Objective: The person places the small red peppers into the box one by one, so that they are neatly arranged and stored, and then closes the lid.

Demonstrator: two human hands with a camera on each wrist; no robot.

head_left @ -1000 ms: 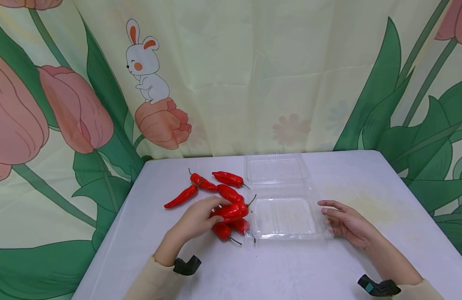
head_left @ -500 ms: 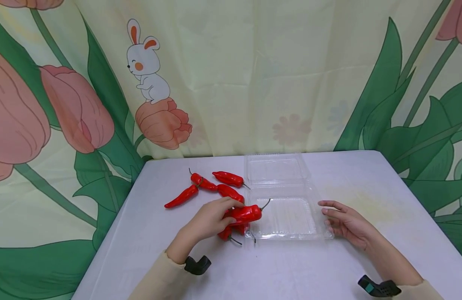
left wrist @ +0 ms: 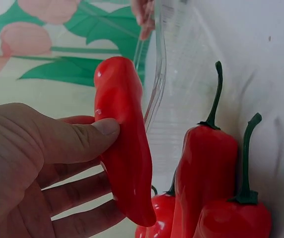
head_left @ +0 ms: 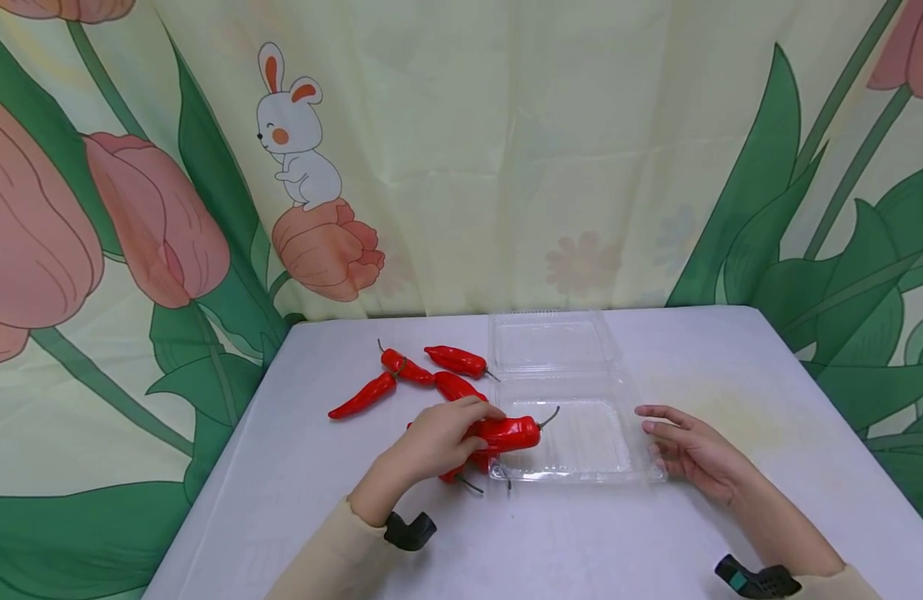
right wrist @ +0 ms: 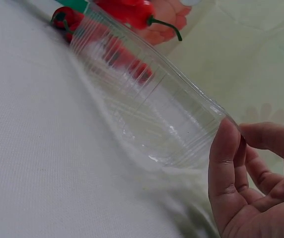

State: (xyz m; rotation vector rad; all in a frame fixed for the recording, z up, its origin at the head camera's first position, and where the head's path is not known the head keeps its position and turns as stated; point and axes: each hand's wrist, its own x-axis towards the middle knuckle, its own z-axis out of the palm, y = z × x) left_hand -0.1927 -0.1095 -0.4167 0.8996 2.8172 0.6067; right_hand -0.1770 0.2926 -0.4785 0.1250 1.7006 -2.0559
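Observation:
My left hand (head_left: 439, 437) pinches a glossy red chili pepper (head_left: 512, 433) between thumb and fingers, its green stem pointing right. In the head view this pepper overlaps the left side of a clear plastic clamshell box (head_left: 581, 437), whose lid (head_left: 553, 342) is folded back toward the curtain. The left wrist view shows the thumb pressed on the pepper's side, with more red peppers (left wrist: 209, 168) standing out below it. At the box's right side, my right hand (head_left: 697, 454) pinches the rim with thumb and finger, as the right wrist view shows.
Several red peppers lie left of the box, among them one at the far left (head_left: 362, 397) and one near the lid (head_left: 457, 360). Others are partly hidden under my left hand. A white cloth covers the table (head_left: 551, 542); a printed curtain (head_left: 469, 167) hangs behind.
My left hand has carried the pepper to the right, from above the other peppers to over the box's left side. My right hand has stayed at the rim.

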